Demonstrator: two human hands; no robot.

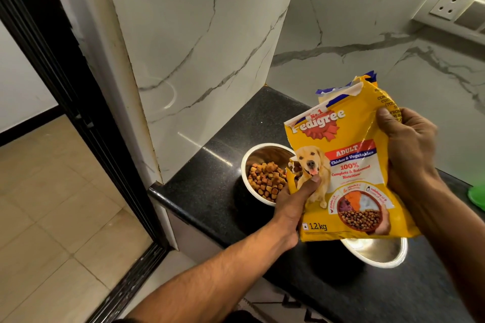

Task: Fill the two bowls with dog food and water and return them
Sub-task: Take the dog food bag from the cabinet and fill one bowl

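Nearest me, my two forearms reach in from the bottom edge. Just past them, a steel bowl (378,253) sits on the black table (210,181); the food bag (349,165) covers most of it, so I cannot tell what is inside. My left hand (294,196) has its grip closed on the bag's lower left edge, thumb pressed on the printed dog, the fingers hidden behind. My right hand (409,147) has its grip closed around the bag's right side, fingers out of sight behind it. The bag is held above the table, its torn top pointing away from me. Beyond the left hand stands the second bowl (262,173), holding brown kibble (265,178), its right rim hidden by the bag. At the right edge something green (477,195) is cut off. Farther back rise marble walls and a wall socket (450,4).
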